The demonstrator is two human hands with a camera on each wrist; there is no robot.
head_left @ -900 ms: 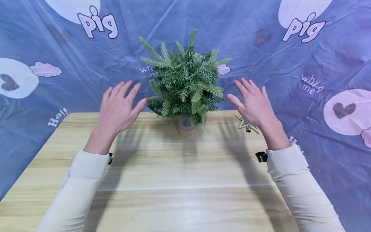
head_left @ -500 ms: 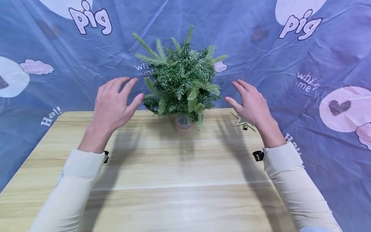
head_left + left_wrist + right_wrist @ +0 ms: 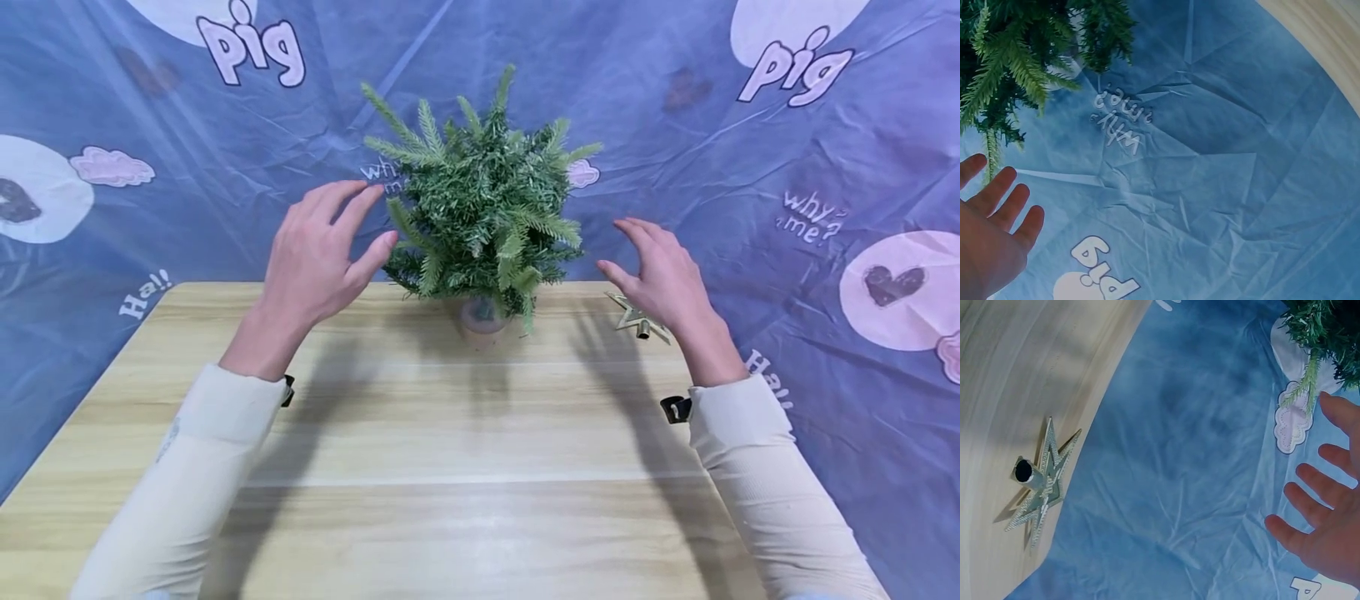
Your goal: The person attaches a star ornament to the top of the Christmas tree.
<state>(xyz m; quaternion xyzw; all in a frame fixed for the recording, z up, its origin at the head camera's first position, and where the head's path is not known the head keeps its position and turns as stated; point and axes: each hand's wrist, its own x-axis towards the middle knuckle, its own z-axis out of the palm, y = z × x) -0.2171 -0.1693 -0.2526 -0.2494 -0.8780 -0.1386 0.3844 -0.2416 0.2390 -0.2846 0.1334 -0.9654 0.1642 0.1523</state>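
Observation:
A small green artificial fir tree (image 3: 480, 217) stands in a pinkish pot (image 3: 482, 318) at the far edge of the wooden table (image 3: 465, 450). My left hand (image 3: 322, 250) hovers just left of the branches, fingers spread and slightly bent, thumb close to the needles, holding nothing. My right hand (image 3: 660, 271) hangs to the right of the tree, fingers relaxed and apart, also holding nothing. A gold star topper (image 3: 637, 318) lies on the table under my right hand; the right wrist view shows the star (image 3: 1038, 484) flat with its dark socket up. Fir branches (image 3: 1016, 56) fill the left wrist view's corner.
A blue printed cloth (image 3: 750, 150) with "pig" lettering and hearts hangs behind and beside the table. The near half of the tabletop holds only shadows of my arms. Cream sleeves (image 3: 202, 467) cover both forearms.
My left hand has risen and moved closer to the tree's left branches. My right hand has lowered slightly and its fingers have curled a little. The tree and star stay put.

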